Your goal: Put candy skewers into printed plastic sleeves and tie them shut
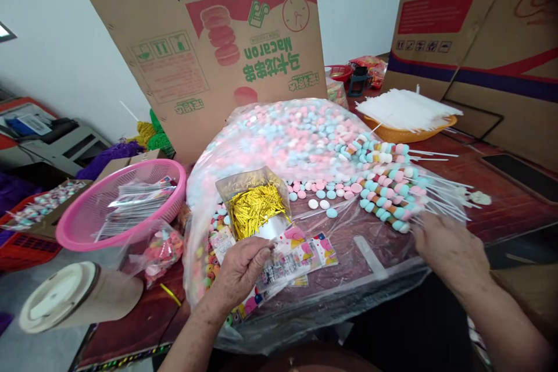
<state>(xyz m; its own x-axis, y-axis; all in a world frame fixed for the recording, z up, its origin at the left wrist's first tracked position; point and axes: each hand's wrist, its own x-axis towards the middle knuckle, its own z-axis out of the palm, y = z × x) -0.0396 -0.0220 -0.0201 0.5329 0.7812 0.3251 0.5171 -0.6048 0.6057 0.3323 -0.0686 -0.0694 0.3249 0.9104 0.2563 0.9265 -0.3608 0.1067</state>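
Note:
My left hand (pixel 244 267) pinches the edge of a printed plastic bag (pixel 285 267), its thumb and fingertips pressed together. More such bags lie under and beside it. Just above that hand stands a clear bag of gold twist ties (pixel 257 206). My right hand (pixel 449 247) is at the lower end of a pile of candy skewers (pixel 386 200), by their white sticks (pixel 440 195). Its fingers curl downward and are partly hidden, so whether they grip a stick cannot be made out. The skewers carry pink, blue and white marshmallow-like pieces.
A large clear plastic sheet of loose candies (pixel 288 133) fills the middle. Behind it stands a Macaron carton (pixel 244 29). At left are a pink basket (pixel 65 226) of printed bags and a lidded cup (pixel 104 296). At right are an orange basket (pixel 405 135) of white sticks and a phone (pixel 523 177).

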